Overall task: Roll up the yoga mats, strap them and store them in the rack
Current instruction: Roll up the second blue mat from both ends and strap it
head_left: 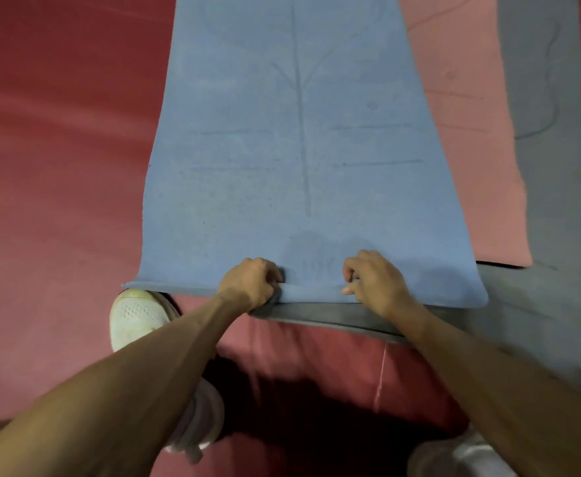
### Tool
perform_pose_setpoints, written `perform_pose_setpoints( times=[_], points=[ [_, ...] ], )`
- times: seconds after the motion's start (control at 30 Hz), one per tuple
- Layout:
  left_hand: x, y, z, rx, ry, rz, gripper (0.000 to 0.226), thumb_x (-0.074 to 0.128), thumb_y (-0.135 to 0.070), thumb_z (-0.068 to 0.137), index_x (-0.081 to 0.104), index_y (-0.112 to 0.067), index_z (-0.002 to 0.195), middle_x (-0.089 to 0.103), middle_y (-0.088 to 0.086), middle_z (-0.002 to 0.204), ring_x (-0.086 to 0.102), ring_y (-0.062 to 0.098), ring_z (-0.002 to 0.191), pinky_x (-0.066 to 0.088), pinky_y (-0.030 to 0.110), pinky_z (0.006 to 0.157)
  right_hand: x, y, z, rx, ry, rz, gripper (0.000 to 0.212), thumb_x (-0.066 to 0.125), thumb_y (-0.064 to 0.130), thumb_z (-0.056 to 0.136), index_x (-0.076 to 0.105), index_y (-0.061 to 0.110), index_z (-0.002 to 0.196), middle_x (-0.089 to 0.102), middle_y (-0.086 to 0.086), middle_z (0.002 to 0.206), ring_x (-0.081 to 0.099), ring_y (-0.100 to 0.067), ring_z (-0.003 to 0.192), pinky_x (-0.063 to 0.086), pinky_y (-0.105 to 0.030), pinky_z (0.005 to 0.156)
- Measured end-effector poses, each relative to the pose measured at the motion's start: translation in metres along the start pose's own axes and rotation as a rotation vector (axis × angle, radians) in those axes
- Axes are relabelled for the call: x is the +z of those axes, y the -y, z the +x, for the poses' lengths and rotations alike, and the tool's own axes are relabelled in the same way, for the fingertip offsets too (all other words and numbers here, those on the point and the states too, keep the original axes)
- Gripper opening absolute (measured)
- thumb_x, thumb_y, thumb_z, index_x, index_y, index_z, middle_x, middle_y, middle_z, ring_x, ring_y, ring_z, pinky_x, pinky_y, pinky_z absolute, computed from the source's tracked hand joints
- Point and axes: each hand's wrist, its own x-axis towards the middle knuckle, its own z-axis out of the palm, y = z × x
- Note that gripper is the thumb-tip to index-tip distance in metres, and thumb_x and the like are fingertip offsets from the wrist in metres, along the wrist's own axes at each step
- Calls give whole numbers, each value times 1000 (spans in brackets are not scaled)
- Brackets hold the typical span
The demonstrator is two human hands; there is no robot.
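Lying flat and unrolled along the red floor (58, 132), the blue yoga mat (296, 149) runs straight away from the person, its near short edge just in front of their knees; faint printed lines mark its top face, a long one down the middle and short ones across it. Both hands hold that near edge close to its middle, a short way apart; the left hand (251, 282) has its fingers curled tight over the top of the edge, knuckles bent, with the mat bunched a little under them; the right hand (375, 280) pinches the edge, fingers curled down onto the top face and the thumb lying along the rim. Between and under the hands the edge is raised slightly off what lies below, while its far left corner sits low and flat.

A dark grey strip (316, 315) shows just beneath the lifted edge; I cannot tell whether it is the mat's underside or another mat. The blue mat's right side overlaps a pink mat (471, 149), which in turn lies on a grey mat (540, 98) further right. A white mesh shoe (137, 315) stands at the near left corner, touching or just under the edge; red clothing (316, 366) fills the foreground between the bare forearms; a blurred pale shoe (454, 456) shows at the bottom right.
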Motion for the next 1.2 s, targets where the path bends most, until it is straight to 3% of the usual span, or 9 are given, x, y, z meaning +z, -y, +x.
perform_pose_setpoints(
  times=[0.2, 0.33, 0.4, 0.63, 0.73, 0.83, 1.0, 1.13, 1.2],
  points=[
    [6, 0, 13, -54, -176, 84, 26, 55, -16, 76, 67, -28, 96, 68, 3, 105, 63, 29, 97, 48, 32, 73, 6, 5, -4, -316, -264, -142, 33, 68, -17, 54, 53, 11, 65, 48, -3, 64, 51, -24, 48, 39, -29, 37],
    [11, 0, 15, -8, -255, 191, 26, 56, -12, 75, 65, -23, 96, 62, 3, 104, 54, 28, 99, 38, 32, 79, 4, 0, -9, -457, -300, -265, 16, 76, 9, 69, 66, 10, 81, 58, -3, 75, 55, -24, 62, 43, -30, 50],
    [18, 5, 15, 88, -306, 310, 26, 60, -12, 72, 65, -19, 97, 56, 3, 105, 47, 25, 100, 32, 31, 80, 5, -3, -11, -485, -259, -283, 24, 80, 20, 71, 67, 10, 89, 61, -4, 81, 58, -24, 69, 47, -33, 56],
    [23, 7, 9, 382, -370, 242, 25, 56, -10, 75, 72, -9, 94, 60, 7, 94, 55, 30, 85, 38, 34, 68, 17, 0, 0, -336, -197, -299, 25, 89, 14, 58, 67, 15, 71, 60, 2, 75, 57, -21, 66, 41, -29, 53],
    [32, 6, 0, 360, -340, 288, 40, 43, -36, 82, 70, -12, 100, 61, 1, 99, 53, 23, 91, 40, 33, 77, 17, 0, 2, -332, -194, -308, 26, 88, 11, 56, 67, 17, 70, 60, 6, 74, 57, -20, 65, 41, -29, 51],
    [35, 7, -1, 328, -271, 366, 46, 60, -43, 85, 56, -18, 123, 55, -2, 117, 48, 20, 107, 34, 30, 90, 16, 1, 5, -313, -189, -298, 26, 86, 7, 54, 66, 17, 68, 60, 6, 71, 57, -21, 63, 43, -30, 52],
    [40, 2, -2, 272, -276, 335, 41, 60, -25, 86, 53, -21, 126, 54, -4, 121, 44, 18, 112, 30, 30, 91, 8, 7, 8, -244, -40, -304, 17, 66, 17, 86, 71, 21, 102, 66, 5, 101, 59, -21, 96, 41, -33, 78],
    [35, 3, 1, 229, -153, 240, 41, 62, -28, 88, 56, -21, 127, 54, -3, 129, 44, 18, 118, 36, 34, 94, 6, 9, 10, -215, 60, -315, 16, 56, 24, 93, 68, 26, 103, 65, 7, 101, 56, -17, 100, 31, -25, 71],
    [29, 4, 4, 220, -98, 167, 37, 65, -28, 87, 62, -19, 122, 59, 1, 126, 49, 21, 115, 41, 34, 94, 4, 9, 12, -165, 116, -284, 17, 57, 28, 92, 69, 29, 104, 66, 7, 102, 58, -17, 101, 37, -26, 71]
  ],
)
